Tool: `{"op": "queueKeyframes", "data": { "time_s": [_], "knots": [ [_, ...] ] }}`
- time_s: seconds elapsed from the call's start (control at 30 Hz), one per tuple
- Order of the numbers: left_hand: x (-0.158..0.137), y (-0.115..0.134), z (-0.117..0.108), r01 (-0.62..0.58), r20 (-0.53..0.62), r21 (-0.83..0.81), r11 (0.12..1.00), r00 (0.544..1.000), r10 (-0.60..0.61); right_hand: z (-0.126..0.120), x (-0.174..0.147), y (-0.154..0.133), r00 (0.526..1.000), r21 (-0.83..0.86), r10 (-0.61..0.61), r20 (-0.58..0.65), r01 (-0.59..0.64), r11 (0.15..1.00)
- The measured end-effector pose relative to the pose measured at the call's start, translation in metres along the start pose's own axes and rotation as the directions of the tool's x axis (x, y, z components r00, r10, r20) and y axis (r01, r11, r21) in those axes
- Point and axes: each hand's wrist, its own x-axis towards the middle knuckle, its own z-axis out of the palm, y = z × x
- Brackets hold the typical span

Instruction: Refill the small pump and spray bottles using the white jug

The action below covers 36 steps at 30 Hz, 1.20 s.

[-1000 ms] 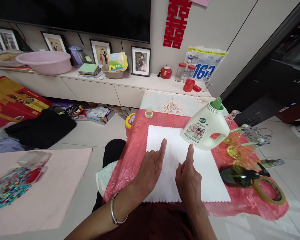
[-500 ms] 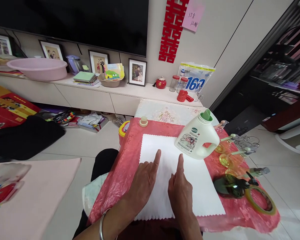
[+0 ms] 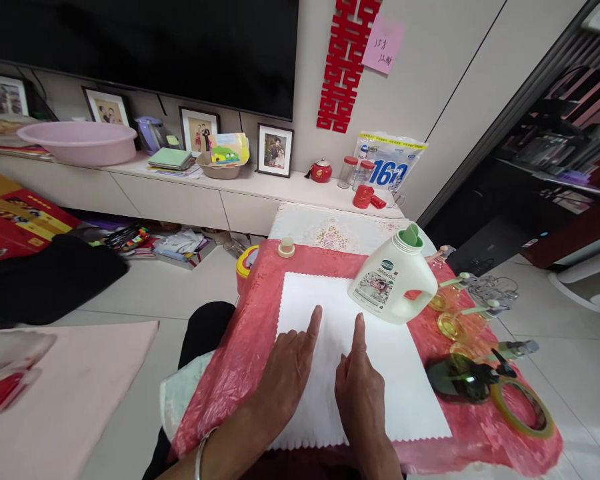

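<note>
My left hand (image 3: 289, 363) is over the white scalloped-edge sheet (image 3: 330, 293), its index finger stretched out and the other fingers curled, holding nothing. Beside it, my right hand (image 3: 360, 393) points the same way, index finger out, also with nothing in it. Whether the fingertips touch the sheet I cannot tell. A pale green detergent bottle (image 3: 397, 277) stands uncapped on the sheet's far right corner, nearest to my right fingertip. Its cap (image 3: 286, 247) appears to be the pale one at the far left of the red plastic table cover (image 3: 240, 333).
Along the right edge are a dark green pump bottle (image 3: 457, 378), a roll of tape (image 3: 523, 408) and several yellowish clear bottles (image 3: 450, 325). Behind the table runs a low cabinet (image 3: 170, 193) with photo frames and a pink basin (image 3: 80, 143). A pink surface (image 3: 80, 387) is at left.
The view has tilted up very slightly, so things sit a little lower. Both hands keep the same pointing pose, and nothing was taken or let go.
</note>
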Motion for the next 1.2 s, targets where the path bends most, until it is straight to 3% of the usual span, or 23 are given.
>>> {"op": "queueKeyframes", "data": {
  "time_s": [0.33,0.87,1.03,1.1,1.2],
  "knots": [
    [0.0,0.003,-0.002,0.012,0.04,0.031,0.999,0.999,-0.013,0.0,0.001,0.0,1.0,-0.036,-0.011,0.005,0.012,0.999],
    [-0.001,0.005,-0.002,0.013,0.108,0.048,0.999,0.994,-0.018,0.007,-0.005,0.0,0.999,0.042,0.027,0.031,-0.028,0.999],
    [-0.002,0.002,0.0,-0.001,0.131,0.055,0.998,0.991,-0.006,-0.01,0.007,0.004,0.998,0.155,0.002,0.063,-0.012,0.988],
    [0.0,-0.001,0.0,-0.014,0.178,0.079,0.997,0.984,0.0,-0.026,0.021,0.015,1.0,0.17,-0.013,0.005,0.012,0.985],
    [0.003,-0.004,-0.004,-0.051,0.285,0.159,0.986,0.958,0.003,-0.052,0.053,0.049,0.972,0.077,-0.047,-0.228,0.066,0.995]
  ]
}}
